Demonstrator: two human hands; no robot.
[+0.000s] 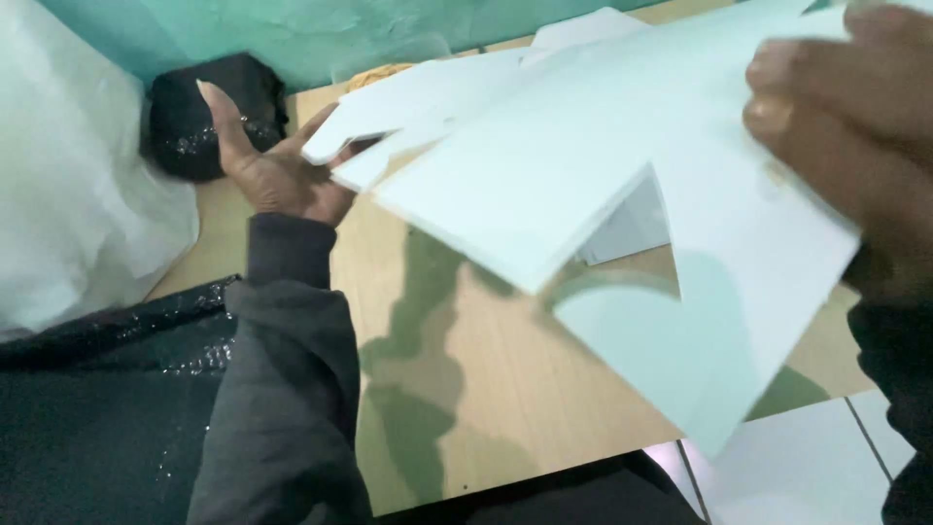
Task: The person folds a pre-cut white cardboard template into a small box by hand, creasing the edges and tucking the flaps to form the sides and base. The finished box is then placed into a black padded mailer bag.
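A large flat white cut-out sheet of stiff card (583, 165), with notched tabs and a triangular gap cut into it, is held tilted above the pale wooden table (486, 389) and fills the view from about 10 o'clock to 4 o'clock. The right hand (846, 126), at 2 o'clock, pinches the sheet's upper right edge between thumb and fingers. The left hand (277, 160), at 10 o'clock, is spread wide, palm up, its fingers touching the underside of the sheet's tabbed left end; a dark grey sleeve (282, 389) runs down from it to 7 o'clock. Just behind the left hand sits a black glittery fabric bundle (194, 122). Crumpled white tissue-like paper (78, 194) lies at 9 o'clock, and more black glittery cloth (107, 408) at 8 o'clock.
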